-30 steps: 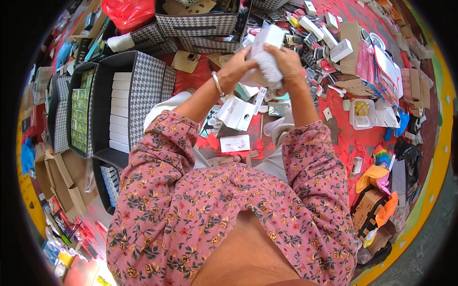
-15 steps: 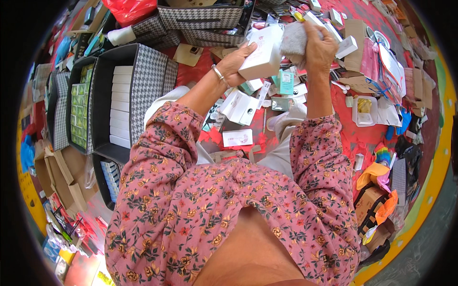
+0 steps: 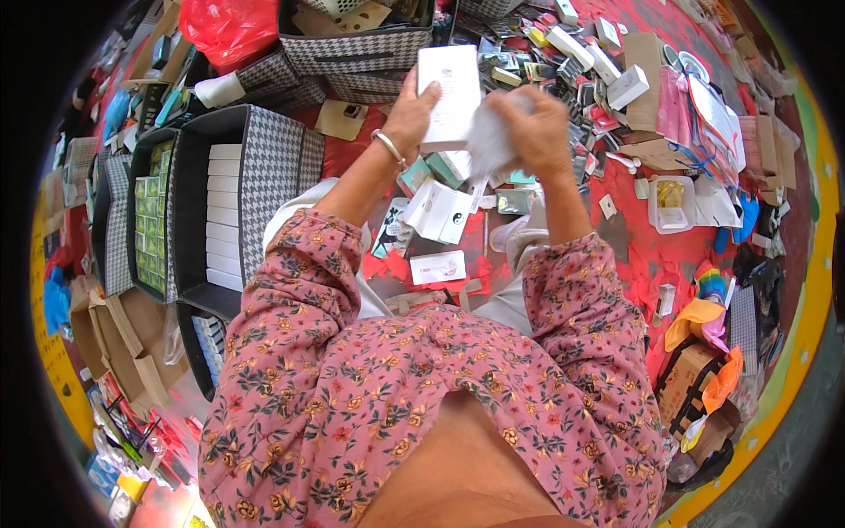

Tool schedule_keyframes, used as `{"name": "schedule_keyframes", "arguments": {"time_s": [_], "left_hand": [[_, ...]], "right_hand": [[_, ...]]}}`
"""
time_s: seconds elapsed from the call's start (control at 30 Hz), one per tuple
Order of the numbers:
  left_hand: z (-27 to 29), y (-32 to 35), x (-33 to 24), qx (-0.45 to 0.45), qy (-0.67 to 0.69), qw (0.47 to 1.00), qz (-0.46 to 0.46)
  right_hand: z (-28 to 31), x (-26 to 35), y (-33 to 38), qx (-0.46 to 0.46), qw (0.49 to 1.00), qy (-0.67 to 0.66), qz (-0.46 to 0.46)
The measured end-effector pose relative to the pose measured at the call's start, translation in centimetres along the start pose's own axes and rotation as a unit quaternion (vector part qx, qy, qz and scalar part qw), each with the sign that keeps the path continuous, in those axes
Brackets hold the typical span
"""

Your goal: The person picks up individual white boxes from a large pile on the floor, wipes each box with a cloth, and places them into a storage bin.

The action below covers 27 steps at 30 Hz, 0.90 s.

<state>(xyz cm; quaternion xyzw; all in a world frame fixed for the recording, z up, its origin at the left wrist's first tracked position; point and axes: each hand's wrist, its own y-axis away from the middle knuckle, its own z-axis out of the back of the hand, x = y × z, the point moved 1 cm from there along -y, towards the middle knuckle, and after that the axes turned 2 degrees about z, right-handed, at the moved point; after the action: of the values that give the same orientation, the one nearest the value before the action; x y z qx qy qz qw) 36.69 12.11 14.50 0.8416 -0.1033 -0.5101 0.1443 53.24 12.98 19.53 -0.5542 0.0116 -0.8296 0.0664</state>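
Observation:
My left hand (image 3: 407, 116), with a bracelet at the wrist, grips a white box (image 3: 449, 97) along its left side and holds it upright in the air. In my right hand (image 3: 539, 132) is a grey cloth (image 3: 498, 141), bunched up and blurred by motion, right beside the box's right edge. Whether the cloth touches the box I cannot tell. Below them lie a white box with a round black-and-white symbol (image 3: 437, 211) and a smaller white box (image 3: 437, 267).
At left, a houndstooth storage bin (image 3: 286, 158) holds a stack of white boxes (image 3: 225, 216); green packs (image 3: 150, 224) fill its neighbour. Many small packages litter the red ground covering (image 3: 616, 238). On the right are a clear plastic tub (image 3: 656, 216) and an open cardboard box (image 3: 647, 75).
The white box has moved left and turned more upright, showing its broad face. My right hand with the cloth has come left and down, closer to the box's side.

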Motion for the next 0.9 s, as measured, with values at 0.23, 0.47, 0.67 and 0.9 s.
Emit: {"name": "schedule_keyframes", "arguments": {"time_s": [0.23,0.47,0.67,0.9], "left_hand": [[-0.1,-0.1,0.9,0.021,-0.247,0.957,-0.153],[-0.6,1.4,-1.3,0.208,0.237,0.941,0.125],[-0.1,2.3,-2.5,0.192,0.202,0.949,0.151],[0.7,0.8,-1.4,0.258,0.364,0.882,0.154]], "right_hand": [[-2.7,-2.0,-1.1,-0.035,0.920,-0.318,-0.227],[-2.9,-0.8,-1.0,-0.022,0.923,-0.305,-0.235],[-3.0,-0.1,-0.7,-0.013,1.000,-0.010,-0.016],[3.0,-3.0,-3.7,-0.048,0.750,-0.632,-0.187]]}}
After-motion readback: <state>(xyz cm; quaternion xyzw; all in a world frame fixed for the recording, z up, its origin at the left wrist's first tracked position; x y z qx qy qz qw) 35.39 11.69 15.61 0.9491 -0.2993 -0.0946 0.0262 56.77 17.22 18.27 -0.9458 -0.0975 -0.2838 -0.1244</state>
